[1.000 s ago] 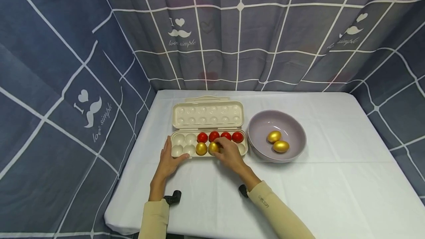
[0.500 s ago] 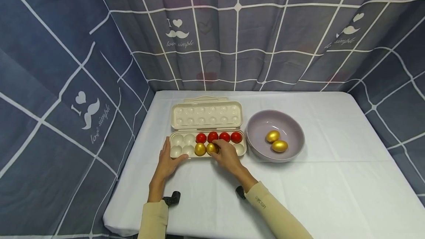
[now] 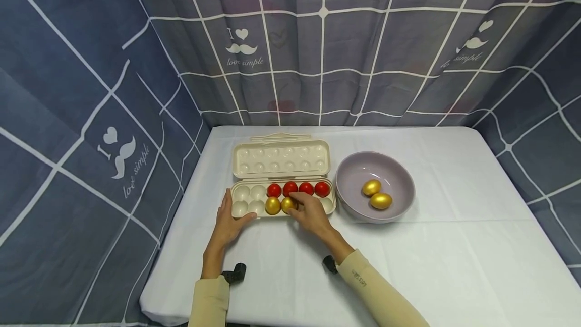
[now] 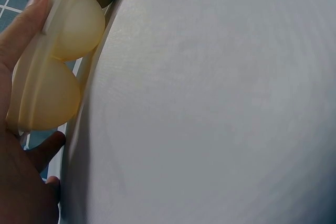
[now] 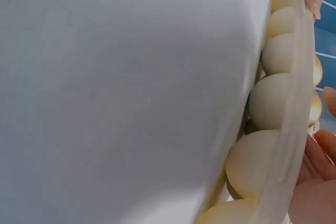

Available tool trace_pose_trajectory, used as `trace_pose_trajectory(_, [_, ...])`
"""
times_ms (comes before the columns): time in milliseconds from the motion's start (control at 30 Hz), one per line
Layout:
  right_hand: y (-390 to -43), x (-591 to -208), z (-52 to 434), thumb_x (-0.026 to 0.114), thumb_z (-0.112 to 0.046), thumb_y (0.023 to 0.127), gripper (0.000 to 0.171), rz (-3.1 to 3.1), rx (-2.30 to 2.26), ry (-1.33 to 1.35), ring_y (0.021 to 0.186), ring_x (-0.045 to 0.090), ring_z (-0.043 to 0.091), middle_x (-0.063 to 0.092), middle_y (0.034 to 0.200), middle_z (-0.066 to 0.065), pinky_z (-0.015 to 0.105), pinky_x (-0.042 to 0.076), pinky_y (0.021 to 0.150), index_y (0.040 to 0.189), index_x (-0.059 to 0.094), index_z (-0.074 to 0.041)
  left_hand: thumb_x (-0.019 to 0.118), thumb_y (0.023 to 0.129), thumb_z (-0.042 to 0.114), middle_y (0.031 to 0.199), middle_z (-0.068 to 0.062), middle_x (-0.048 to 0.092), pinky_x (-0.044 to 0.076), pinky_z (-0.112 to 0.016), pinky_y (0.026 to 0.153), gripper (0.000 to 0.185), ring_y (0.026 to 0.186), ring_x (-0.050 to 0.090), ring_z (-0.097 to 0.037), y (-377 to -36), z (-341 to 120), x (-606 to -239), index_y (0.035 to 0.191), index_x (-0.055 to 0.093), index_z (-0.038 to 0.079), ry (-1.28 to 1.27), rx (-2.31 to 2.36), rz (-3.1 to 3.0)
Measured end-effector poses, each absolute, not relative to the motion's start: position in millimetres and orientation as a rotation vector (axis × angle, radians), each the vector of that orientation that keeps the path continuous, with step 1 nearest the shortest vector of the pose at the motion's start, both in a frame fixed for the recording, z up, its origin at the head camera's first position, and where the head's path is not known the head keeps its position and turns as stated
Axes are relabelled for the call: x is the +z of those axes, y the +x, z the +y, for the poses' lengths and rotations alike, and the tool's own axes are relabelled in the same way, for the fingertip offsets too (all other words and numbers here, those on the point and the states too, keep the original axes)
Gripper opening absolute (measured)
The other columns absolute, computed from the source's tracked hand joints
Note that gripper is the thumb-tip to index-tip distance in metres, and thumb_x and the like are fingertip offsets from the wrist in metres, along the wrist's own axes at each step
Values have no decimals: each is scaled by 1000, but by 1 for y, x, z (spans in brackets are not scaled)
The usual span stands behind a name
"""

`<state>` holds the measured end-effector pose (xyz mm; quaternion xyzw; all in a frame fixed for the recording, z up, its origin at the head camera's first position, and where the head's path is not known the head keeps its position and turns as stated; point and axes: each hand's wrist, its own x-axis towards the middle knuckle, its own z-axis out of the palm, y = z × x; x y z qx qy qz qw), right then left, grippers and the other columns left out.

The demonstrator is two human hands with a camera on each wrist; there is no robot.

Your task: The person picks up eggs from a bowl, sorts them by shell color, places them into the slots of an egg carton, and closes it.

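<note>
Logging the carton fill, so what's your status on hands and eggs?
Left hand steadies egg carton at its near-left corner. Right hand pinches gold egg in front row. Two gold eggs wait in bowl. Nothing in the way.

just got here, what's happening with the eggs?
A person is working at an open egg tray on a white table. The left hand steadies the tray's left end; the right hand is on a gold egg in the near row, beside another gold one. Four red eggs fill the far row. Two gold eggs lie in the bowl.
</note>
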<state>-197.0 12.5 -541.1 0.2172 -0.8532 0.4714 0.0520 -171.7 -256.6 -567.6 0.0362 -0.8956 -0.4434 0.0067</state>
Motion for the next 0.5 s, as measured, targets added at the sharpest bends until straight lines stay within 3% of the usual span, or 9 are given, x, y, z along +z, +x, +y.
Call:
trace_pose_trajectory(300, [-194, -528, 22, 78, -8, 82, 50, -2513, 1618, 645, 112, 62, 34, 67, 118, 20, 47, 46, 99, 128, 62, 5, 81, 79, 48, 164, -19, 2, 11, -63, 113, 122, 145, 7, -47, -172, -256, -570, 158, -2, 6, 111, -1382, -2788])
trace_pose_trajectory(500, [-194, -519, 37, 78, -8, 83, 54, -2441, 1681, 663, 120, 58, 32, 62, 130, 18, 46, 44, 102, 132, 59, 5, 80, 81, 45, 164, -17, 1, 9, -61, 114, 120, 146, 5, -45, -173, -256, -569, 158, -3, 6, 132, -1377, -2814])
